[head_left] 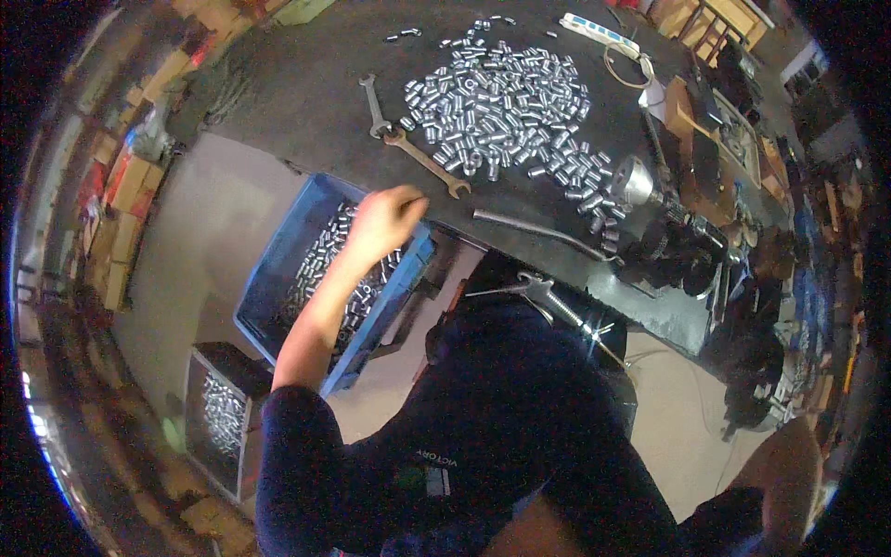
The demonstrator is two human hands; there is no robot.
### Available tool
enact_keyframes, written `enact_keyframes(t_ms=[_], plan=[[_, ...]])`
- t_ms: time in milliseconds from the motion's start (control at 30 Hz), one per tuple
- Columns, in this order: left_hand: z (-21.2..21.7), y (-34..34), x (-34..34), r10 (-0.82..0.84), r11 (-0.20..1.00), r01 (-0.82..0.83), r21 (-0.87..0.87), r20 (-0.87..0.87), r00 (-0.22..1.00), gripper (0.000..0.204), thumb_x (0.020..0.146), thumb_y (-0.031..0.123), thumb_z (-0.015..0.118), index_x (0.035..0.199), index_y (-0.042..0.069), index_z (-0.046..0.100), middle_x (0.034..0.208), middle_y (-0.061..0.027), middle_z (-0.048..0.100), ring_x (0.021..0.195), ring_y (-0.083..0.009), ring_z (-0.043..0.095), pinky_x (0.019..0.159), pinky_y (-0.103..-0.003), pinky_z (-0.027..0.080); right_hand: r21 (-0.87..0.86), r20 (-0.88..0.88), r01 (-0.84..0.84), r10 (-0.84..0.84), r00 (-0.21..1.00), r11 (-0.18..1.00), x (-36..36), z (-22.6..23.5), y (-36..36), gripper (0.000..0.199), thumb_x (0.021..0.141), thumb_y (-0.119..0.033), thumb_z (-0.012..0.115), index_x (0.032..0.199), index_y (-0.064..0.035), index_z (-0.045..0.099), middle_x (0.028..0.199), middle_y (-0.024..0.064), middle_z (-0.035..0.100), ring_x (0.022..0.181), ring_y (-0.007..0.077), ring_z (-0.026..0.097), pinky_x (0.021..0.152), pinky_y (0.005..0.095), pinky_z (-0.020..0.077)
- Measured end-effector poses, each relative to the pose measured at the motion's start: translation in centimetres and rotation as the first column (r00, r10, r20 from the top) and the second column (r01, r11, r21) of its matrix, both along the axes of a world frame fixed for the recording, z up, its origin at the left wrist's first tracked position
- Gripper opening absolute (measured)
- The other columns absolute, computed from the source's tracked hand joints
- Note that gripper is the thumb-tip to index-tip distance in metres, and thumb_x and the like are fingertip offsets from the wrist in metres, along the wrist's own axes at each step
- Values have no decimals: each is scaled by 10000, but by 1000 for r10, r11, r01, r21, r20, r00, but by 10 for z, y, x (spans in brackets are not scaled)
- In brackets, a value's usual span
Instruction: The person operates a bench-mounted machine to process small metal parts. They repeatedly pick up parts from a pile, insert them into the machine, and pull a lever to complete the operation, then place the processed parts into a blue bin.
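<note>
Small metal cylinders point(506, 107) are heaped on a dark worktable point(269, 111) in a cluttered workshop; more are contained in a blue bin point(385, 306). Left hand point(385, 223), blurred, is held over the bin, fingers curled; grip can't be told. Right hand is out of view. Pale print point(434, 469) is seen on dark clothing point(520, 390).

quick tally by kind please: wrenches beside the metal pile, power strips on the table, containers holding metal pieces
Wrenches: 2
Power strip: 1
Containers, the blue bin and the dark box: 2
Total: 5
</note>
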State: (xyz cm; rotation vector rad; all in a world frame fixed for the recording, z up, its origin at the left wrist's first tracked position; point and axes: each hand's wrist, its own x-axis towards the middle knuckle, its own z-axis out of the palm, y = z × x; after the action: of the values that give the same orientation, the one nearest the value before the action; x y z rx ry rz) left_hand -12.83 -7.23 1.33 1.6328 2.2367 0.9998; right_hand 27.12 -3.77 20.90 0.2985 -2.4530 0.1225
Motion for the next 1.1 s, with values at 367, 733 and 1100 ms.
enact_keyframes(t_ms=[367,733,1100], plan=[[-21,159,65,-431,902,376,-212,-447,784,161,678,206,574,711,49,557,752,-137,571,729,-316,572,622,-425,451,76,-4,-4,5,1000,997,1,7,-10,248,727,-161,464,894,1,550,866,96,554,819,202,516,689,355,442],[10,138,68,-409,912,391,125,195,891,265,678,98,654,872,3,501,725,-104,574,607,-200,561,565,-310,451,-833,8,473,-848,529,287,86,-111,122,401,635,51,328,944,35,582,915,109,592,832,184,555,757,300,447],[56,139,115,-577,810,379,448,728,372,107,770,36,572,822,-57,570,660,-56,575,525,-92,537,484,-214,438,-827,-476,-558,-439,762,-72,85,-200,229,436,820,-296,372,1139,-11,458,1021,90,521,923,190,473,831,337,383]])
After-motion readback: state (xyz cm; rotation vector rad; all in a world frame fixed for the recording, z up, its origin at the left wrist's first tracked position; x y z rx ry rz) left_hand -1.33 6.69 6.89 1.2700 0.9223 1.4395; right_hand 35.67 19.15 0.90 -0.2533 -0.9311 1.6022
